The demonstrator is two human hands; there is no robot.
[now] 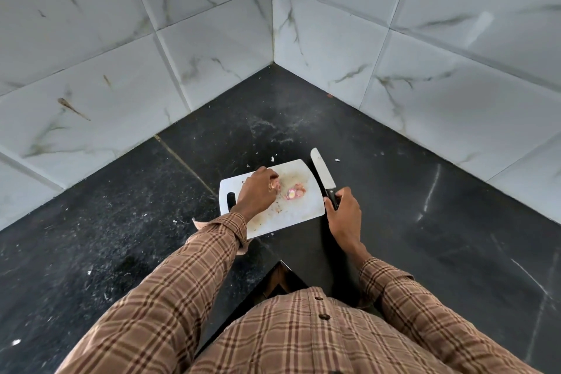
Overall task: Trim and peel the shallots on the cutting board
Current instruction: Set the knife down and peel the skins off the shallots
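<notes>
Gripping knife (pixel 323 177), right hand (pixel 344 215); left hand (pixel 254 192) seemingly pinching shallot (pixel 275 186).

White cutting board (pixel 291 215), rounded corners, handle slot at its left end, lying flat and skewed on the dark counter. Surface stained and speckled with bits of skin.

Shallots (pixel 296 191): small pink pieces with pale cut faces and papery peel, clustered a little right of the board's centre. More pinkish shallot (pixel 275 185) just left of them, half hidden; state unclear.

Knife (pixel 324 174): broad pale blade, black handle, lying along the board's right edge with its tip past the far right corner.
</notes>
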